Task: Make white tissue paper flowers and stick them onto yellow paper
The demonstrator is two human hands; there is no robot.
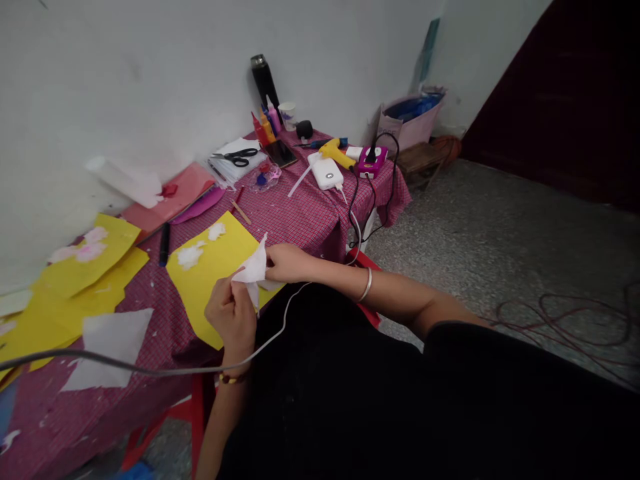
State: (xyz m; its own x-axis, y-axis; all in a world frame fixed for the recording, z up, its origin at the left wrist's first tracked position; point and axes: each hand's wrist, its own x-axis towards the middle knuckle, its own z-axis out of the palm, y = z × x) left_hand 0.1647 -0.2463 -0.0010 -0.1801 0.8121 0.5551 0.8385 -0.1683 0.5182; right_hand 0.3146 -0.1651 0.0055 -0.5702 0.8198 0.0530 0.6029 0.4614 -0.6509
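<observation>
Between my two hands is a piece of white tissue paper [254, 267], crumpled and with a ragged edge. My left hand [231, 312] is closed in a pinch on its lower left part. From the right, my right hand [289, 263] grips the tissue's other side, its fingertips partly hidden. Both hands are over the near edge of a yellow sheet [210, 283]. Two torn white tufts, a larger one [191, 255] and a smaller one [217, 231], lie on that sheet. A flat square of white tissue [113, 347] lies to the left on the checked tablecloth.
More yellow sheets [65, 307] lie at the left beside a black marker [165, 245]. Scissors [235, 157], paint bottles [265, 127], a power bank [326, 172] and a yellow glue gun [337, 154] sit farther back. A cable [165, 371] crosses the foreground near my left wrist.
</observation>
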